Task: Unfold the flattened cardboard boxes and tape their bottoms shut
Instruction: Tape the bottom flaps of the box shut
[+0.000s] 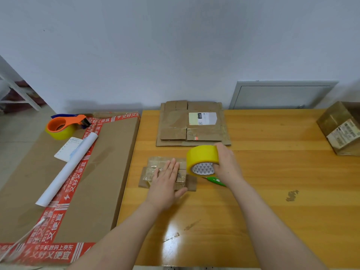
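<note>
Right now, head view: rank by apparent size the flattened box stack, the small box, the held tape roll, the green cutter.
1. flattened box stack
2. small box, partly under the left hand
3. tape roll
4. green cutter, partly hidden by the right hand; full size unclear

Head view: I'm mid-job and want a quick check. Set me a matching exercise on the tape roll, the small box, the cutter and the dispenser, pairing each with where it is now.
Things:
1. yellow tape roll
2. small cardboard box
3. green cutter
4. orange tape dispenser

Places:
A. on the big cardboard sheet left of the table
B. gripped by the right hand
C. pressed under the flat left hand
D. lying on the table, partly hidden by the right wrist

Pairs: 1-B, 2-C, 3-D, 4-A
</note>
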